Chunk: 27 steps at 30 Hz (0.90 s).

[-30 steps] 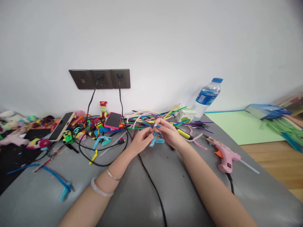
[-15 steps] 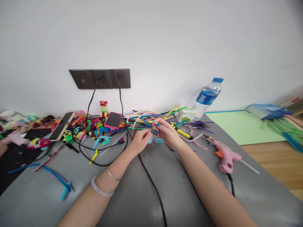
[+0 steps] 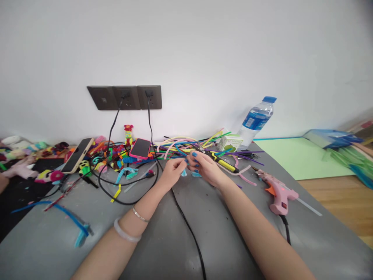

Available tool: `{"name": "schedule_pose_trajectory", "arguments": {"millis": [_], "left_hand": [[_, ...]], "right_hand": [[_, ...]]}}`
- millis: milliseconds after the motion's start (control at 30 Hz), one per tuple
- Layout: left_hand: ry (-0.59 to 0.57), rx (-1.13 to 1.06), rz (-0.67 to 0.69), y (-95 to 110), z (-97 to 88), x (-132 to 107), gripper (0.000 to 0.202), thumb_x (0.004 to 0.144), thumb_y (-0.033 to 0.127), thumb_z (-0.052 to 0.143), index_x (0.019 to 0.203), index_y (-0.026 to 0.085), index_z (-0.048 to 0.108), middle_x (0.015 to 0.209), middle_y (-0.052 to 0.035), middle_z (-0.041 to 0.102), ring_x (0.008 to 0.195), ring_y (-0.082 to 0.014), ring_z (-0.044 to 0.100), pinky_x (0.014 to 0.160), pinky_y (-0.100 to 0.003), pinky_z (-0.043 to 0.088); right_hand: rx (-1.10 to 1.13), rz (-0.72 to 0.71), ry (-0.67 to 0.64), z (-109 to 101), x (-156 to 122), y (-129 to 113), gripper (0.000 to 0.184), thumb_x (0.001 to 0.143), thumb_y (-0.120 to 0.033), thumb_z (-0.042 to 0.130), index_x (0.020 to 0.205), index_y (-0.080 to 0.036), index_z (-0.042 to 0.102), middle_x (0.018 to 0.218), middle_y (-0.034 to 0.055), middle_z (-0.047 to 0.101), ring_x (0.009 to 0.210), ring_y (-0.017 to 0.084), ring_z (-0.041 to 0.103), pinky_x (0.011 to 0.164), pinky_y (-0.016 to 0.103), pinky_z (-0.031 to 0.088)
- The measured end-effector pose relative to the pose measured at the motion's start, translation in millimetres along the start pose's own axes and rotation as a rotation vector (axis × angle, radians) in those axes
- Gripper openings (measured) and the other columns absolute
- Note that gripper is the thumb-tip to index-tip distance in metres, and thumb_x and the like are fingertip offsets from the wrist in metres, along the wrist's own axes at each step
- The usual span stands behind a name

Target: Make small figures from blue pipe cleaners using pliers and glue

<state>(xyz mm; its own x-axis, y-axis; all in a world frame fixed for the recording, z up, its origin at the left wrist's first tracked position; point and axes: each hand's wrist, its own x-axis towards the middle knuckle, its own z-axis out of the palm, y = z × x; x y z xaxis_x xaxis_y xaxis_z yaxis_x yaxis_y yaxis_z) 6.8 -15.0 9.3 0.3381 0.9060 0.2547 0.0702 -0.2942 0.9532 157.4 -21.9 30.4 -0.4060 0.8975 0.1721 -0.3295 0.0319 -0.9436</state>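
Observation:
My left hand (image 3: 172,172) and my right hand (image 3: 204,168) meet over the middle of the table, both with fingers closed in a pinch. What they pinch is too small and covered to make out. A light blue fuzzy bit (image 3: 183,172) shows just below the fingertips; I cannot tell whether it is held or lies on the table. Under my right hand, another light blue fuzzy piece (image 3: 196,174) is partly hidden. Behind the hands spreads a pile of coloured pipe cleaners (image 3: 177,140), with yellow-and-black handled pliers (image 3: 225,163) on it to the right.
A pink glue gun (image 3: 278,192) lies at right, near a tilted water bottle (image 3: 256,120) and small box (image 3: 230,143). Black cables (image 3: 186,223) cross the table. Phones (image 3: 140,148), fuzzy figures (image 3: 128,134) and a bent blue pipe cleaner (image 3: 68,216) are at left.
My right hand's fingers have shifted and curled in more, and my left fingertips have drawn slightly left. The view has moved a little; the things on the table stay put.

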Motion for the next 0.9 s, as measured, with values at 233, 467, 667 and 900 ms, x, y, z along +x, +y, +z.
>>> {"name": "schedule_pose_trajectory", "arguments": {"millis": [233, 467, 667, 900], "left_hand": [[0.07, -0.11, -0.054, -3, 0.6, 2, 0.042, 0.084, 0.055, 0.051, 0.064, 0.019, 0.045, 0.057, 0.0036, 0.042, 0.053, -0.0103, 0.038, 0.052, -0.025, 0.029], [0.046, -0.065, 0.018, 0, -2.3, 2, 0.036, 0.09, 0.049, 0.049, 0.075, 0.017, 0.056, 0.068, -0.0014, 0.06, 0.058, -0.0111, 0.047, 0.054, -0.022, 0.036], [0.049, -0.017, 0.011, -4, -3.1, 3, 0.027, 0.087, 0.041, 0.055, 0.089, 0.016, 0.065, 0.076, -0.0042, 0.068, 0.063, -0.0134, 0.056, 0.055, -0.022, 0.041], [0.203, 0.106, 0.104, -12, -4.5, 3, 0.015, 0.08, 0.027, 0.063, 0.086, 0.018, 0.073, 0.084, -0.005, 0.072, 0.063, -0.0133, 0.056, 0.056, -0.024, 0.041]], "right_hand": [[0.079, -0.024, 0.108, 0, 3, -2, 0.038, 0.082, -0.05, 0.068, 0.069, -0.021, 0.047, 0.066, -0.0026, 0.042, 0.06, 0.012, 0.038, 0.057, 0.027, 0.033], [0.078, -0.086, 0.275, -10, 6, 1, 0.034, 0.068, -0.041, 0.081, 0.08, -0.023, 0.054, 0.074, -0.003, 0.05, 0.064, 0.012, 0.046, 0.06, 0.025, 0.042], [0.006, -0.149, 0.357, -10, 6, 0, 0.028, 0.072, -0.036, 0.076, 0.087, -0.023, 0.056, 0.078, -0.0029, 0.052, 0.065, 0.011, 0.048, 0.065, 0.026, 0.045], [-0.477, -0.218, 0.521, -38, 6, -7, 0.018, 0.079, -0.036, 0.062, 0.09, -0.022, 0.058, 0.089, 0.0031, 0.06, 0.069, 0.015, 0.052, 0.065, 0.03, 0.044]]}}
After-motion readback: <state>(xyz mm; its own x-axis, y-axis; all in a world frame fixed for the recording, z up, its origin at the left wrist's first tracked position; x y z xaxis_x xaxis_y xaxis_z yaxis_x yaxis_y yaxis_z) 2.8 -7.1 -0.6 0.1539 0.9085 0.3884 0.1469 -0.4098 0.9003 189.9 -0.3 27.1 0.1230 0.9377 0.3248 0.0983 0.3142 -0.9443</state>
